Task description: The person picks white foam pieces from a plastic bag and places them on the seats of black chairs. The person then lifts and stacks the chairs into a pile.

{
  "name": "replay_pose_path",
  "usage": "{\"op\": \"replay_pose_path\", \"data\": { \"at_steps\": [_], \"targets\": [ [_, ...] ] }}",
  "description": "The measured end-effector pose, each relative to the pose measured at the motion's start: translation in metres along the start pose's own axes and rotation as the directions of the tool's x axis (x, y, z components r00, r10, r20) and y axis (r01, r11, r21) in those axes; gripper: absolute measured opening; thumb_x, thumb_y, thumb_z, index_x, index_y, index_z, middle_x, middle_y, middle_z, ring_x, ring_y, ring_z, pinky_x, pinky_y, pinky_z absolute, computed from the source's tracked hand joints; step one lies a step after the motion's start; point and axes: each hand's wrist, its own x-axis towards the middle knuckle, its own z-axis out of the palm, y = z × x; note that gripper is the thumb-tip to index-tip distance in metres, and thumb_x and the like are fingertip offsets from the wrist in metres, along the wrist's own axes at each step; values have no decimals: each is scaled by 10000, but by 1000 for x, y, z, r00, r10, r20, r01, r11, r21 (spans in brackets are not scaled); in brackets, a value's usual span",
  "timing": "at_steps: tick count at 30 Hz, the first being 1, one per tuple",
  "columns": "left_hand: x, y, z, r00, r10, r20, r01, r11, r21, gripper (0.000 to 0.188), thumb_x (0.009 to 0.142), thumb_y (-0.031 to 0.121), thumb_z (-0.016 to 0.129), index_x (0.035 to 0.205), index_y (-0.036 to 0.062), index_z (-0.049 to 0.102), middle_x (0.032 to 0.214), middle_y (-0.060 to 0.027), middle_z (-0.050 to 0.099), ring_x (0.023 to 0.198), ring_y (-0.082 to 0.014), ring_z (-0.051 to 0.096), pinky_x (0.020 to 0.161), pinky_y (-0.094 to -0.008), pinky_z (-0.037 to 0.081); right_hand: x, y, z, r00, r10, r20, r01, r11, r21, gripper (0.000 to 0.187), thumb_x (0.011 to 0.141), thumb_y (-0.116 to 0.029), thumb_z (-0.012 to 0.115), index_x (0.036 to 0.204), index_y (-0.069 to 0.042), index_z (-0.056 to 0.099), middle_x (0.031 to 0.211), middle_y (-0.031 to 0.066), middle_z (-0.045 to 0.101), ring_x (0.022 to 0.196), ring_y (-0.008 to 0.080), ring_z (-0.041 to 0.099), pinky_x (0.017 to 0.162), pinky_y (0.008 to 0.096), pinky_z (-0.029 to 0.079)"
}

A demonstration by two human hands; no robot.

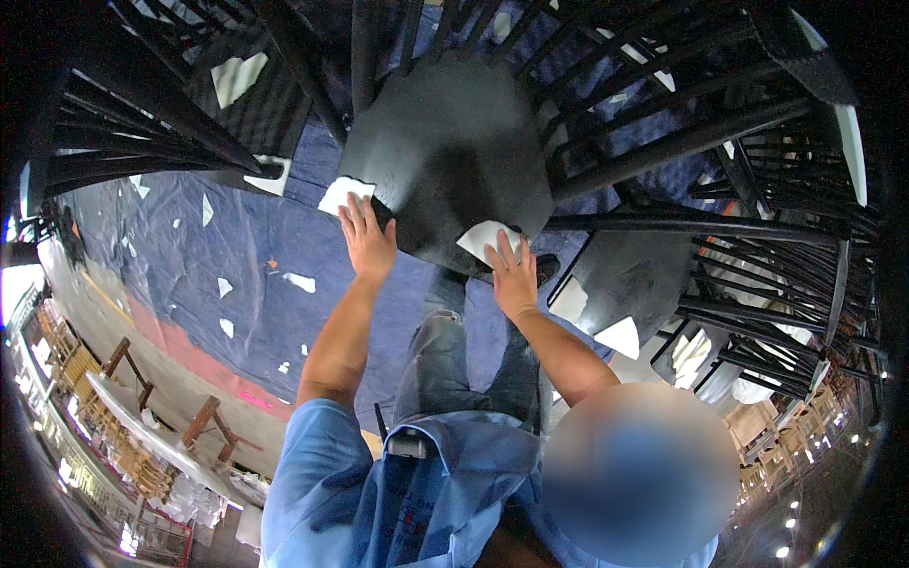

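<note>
Touches white pieces (478, 239) ahead, at black seat (445, 123) corners, with left grip (371, 248) and right grip (512, 273); cannot tell whether open or closed.

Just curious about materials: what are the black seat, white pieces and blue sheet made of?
Black seat: perhaps painted wood or plastic; satin, softly reflecting. White pieces: possibly foam or paper; matte, showing no reflections. Blue sheet: likely plastic; creased, slightly glossy.
</note>
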Motion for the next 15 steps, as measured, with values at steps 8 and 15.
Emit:
{"op": "replay_pose_path", "data": {
  "at_steps": [8,15],
  "targets": [
    [23,22,4,996,87,-18,-87,995,-50,757,951,328,649,1530,-37,325,1644,-213,234,1463,-545,223,1212,-538,251,9,0,-14,998,28,48,-26,999,-43,602,842,-158,698,1411,-218,512,1625,86,282,1425,466,285,1103,626,308],
    [30,30,2,998,-60,0,60,998,24,720,948,324,645,1508,-33,367,1649,-192,234,1443,-496,269,1209,-506,269,6,4,-6,999,-5,42,7,999,-44,580,849,-158,692,1399,-210,517,1627,83,276,1440,451,273,1115,647,295]
  ]
}}
